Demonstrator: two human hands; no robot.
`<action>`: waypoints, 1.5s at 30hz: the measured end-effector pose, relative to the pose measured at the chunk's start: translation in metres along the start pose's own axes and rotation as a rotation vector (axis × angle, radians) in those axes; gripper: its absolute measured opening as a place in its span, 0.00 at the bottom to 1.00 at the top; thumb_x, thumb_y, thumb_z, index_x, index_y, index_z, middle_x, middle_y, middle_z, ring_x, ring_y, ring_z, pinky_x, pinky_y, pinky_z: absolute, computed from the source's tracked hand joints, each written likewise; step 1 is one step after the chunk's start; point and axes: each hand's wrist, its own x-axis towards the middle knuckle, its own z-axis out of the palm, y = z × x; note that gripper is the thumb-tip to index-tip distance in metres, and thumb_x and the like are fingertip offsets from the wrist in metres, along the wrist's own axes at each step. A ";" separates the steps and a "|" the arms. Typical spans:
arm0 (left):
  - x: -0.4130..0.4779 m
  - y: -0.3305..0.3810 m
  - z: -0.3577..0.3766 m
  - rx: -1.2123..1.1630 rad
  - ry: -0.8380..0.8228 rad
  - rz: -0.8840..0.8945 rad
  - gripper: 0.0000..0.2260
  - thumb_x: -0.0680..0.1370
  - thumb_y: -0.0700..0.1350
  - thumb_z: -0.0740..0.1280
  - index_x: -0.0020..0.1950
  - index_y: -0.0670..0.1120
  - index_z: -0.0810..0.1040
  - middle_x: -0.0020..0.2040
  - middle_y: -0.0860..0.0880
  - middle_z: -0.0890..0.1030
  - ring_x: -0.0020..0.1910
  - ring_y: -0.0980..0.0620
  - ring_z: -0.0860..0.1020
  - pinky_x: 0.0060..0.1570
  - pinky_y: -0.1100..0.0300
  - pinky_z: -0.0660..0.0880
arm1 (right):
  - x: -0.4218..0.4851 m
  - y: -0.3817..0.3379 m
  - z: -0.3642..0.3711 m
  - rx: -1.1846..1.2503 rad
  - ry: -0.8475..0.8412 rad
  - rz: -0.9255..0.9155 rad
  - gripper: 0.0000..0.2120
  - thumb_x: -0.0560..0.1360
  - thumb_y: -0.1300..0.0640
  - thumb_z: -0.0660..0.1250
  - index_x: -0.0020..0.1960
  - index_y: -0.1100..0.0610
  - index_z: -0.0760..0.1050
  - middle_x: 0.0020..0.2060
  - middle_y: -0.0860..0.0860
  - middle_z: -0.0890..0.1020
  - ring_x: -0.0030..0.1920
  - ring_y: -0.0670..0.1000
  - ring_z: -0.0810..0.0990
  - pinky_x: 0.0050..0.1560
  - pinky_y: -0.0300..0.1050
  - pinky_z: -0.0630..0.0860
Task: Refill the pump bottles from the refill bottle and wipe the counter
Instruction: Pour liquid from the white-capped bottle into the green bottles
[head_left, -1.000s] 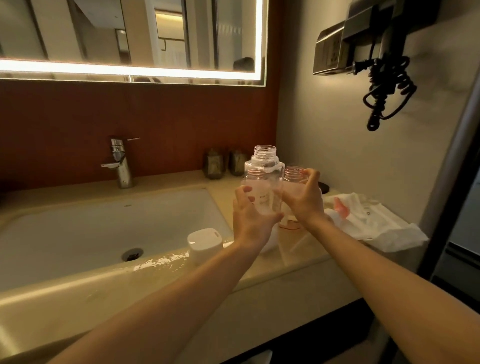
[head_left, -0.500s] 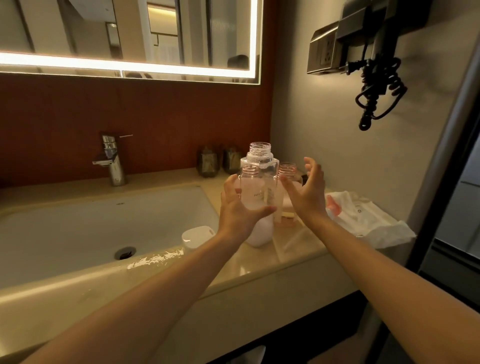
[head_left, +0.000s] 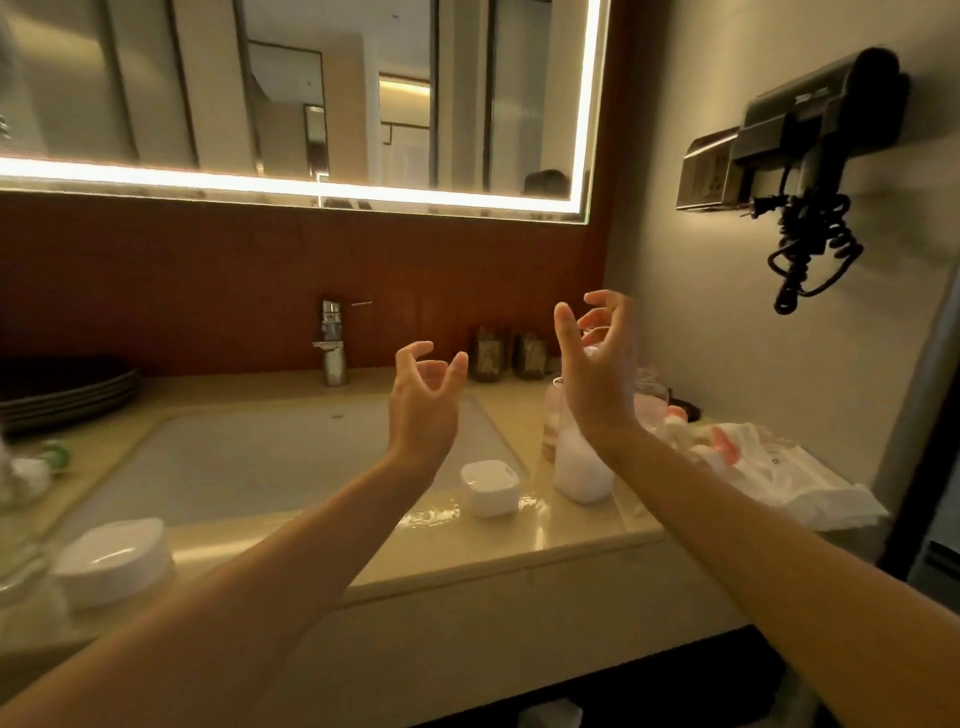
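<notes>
Left hand (head_left: 423, 410), right hand (head_left: 597, 374) raised, fingers loosely curled, holding nothing. Uncapped bottle (head_left: 579, 467) just behind right wrist; a careless sweep could tip it, spilling over table (head_left: 467, 551).

Two hands (head_left: 423, 410) (head_left: 597, 384), two dark jars (head_left: 488, 356) (head_left: 529, 356), two white containers (head_left: 488, 488) (head_left: 111, 561) — one faucet (head_left: 332, 338), one hairdryer (head_left: 810, 119).

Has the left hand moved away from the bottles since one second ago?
Yes. The left hand has let go of the clear bottle and now hovers left of it, over the sink, nearer the faucet, holding nothing.
</notes>
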 end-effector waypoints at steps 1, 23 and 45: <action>0.001 0.002 -0.015 -0.011 0.025 -0.012 0.17 0.78 0.53 0.62 0.64 0.49 0.66 0.48 0.52 0.75 0.50 0.53 0.75 0.43 0.65 0.70 | -0.008 -0.011 0.011 0.019 -0.034 0.007 0.16 0.76 0.47 0.64 0.59 0.53 0.67 0.47 0.48 0.75 0.45 0.46 0.74 0.46 0.38 0.75; -0.074 -0.025 -0.337 0.343 0.806 0.213 0.05 0.77 0.43 0.65 0.52 0.48 0.72 0.48 0.49 0.77 0.45 0.58 0.75 0.44 0.71 0.71 | -0.205 -0.180 0.237 0.443 -0.996 0.167 0.45 0.64 0.47 0.75 0.72 0.52 0.53 0.60 0.51 0.68 0.57 0.49 0.69 0.56 0.43 0.69; -0.020 -0.089 -0.457 0.664 0.726 -0.163 0.37 0.63 0.48 0.78 0.66 0.45 0.63 0.64 0.45 0.71 0.62 0.47 0.71 0.58 0.54 0.70 | -0.237 -0.192 0.295 0.644 -1.205 0.339 0.33 0.65 0.58 0.76 0.62 0.54 0.59 0.49 0.50 0.72 0.48 0.48 0.75 0.38 0.38 0.73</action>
